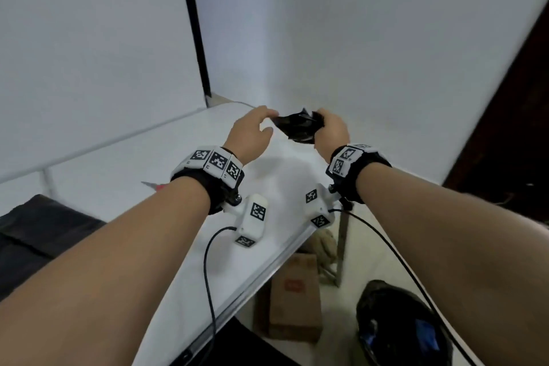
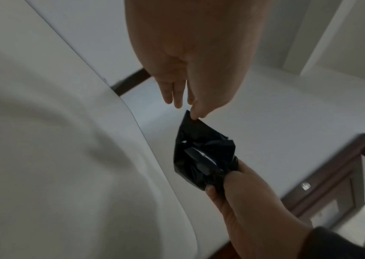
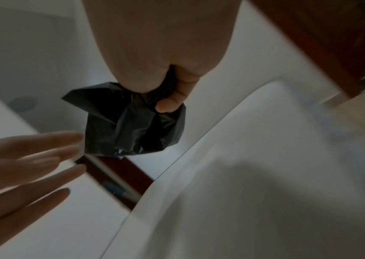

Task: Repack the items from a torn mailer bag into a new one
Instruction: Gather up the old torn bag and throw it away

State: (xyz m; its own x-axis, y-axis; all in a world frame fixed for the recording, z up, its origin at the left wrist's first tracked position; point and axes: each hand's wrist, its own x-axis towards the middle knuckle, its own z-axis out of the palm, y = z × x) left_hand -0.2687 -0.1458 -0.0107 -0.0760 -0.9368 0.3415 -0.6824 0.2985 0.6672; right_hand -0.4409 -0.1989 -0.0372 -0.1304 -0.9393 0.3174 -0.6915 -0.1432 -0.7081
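A crumpled black mailer bag [image 1: 297, 126] hangs in the air above the far end of the white table [image 1: 133, 175]. My right hand [image 1: 320, 122] grips its bunched right end in curled fingers; in the right wrist view the bag [image 3: 128, 122] spills out below that fist [image 3: 166, 91]. My left hand [image 1: 271, 119] pinches the bag's opposite corner. The left wrist view shows the thumb and forefinger [image 2: 195, 113] nipping the top corner of the bag [image 2: 201, 154], with the other fingers straight. What is inside the bag is hidden.
A flat black item [image 1: 38, 232] lies at the table's near left, and a small red-handled thing [image 1: 154, 186] shows behind my left wrist. Under the table stand a cardboard box [image 1: 294, 291] and a dark bag [image 1: 398, 327]. A dark wooden door [image 1: 511, 128] is on the right.
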